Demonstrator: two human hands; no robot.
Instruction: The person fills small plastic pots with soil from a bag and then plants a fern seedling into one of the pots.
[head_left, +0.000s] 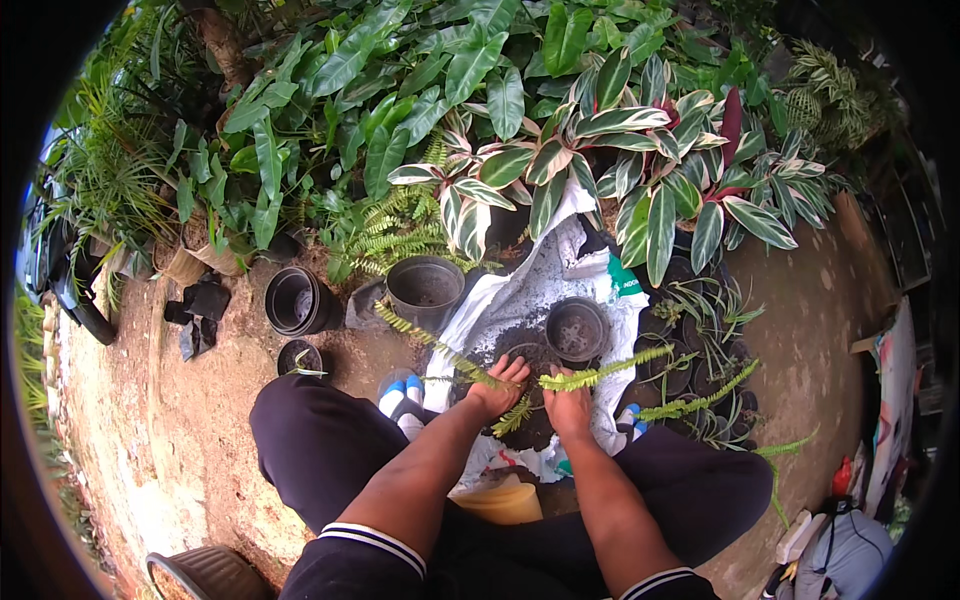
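Observation:
My left hand (501, 386) lies palm down with its fingers apart on dark potting soil (523, 339), at what looks like a pot rim. Beside it, my right hand (568, 401) reaches down at the same spot; a fern frond (574, 379) crosses its fingers and partly hides its grip. Several long fronds, one a fern frond (442, 351) on the left, spread around my hands. Just beyond the right hand, a black plastic pot (577, 330) stands on a white woven sack (491, 300) strewn with soil.
Black pots (296, 301) and a wide pot (425, 289) stand to the left. Small potted plants (694, 345) crowd the right side. Variegated foliage (630, 142) overhangs the sack's far end. A yellow container (501, 501) sits between my legs; a ribbed pot (214, 574) lies at lower left.

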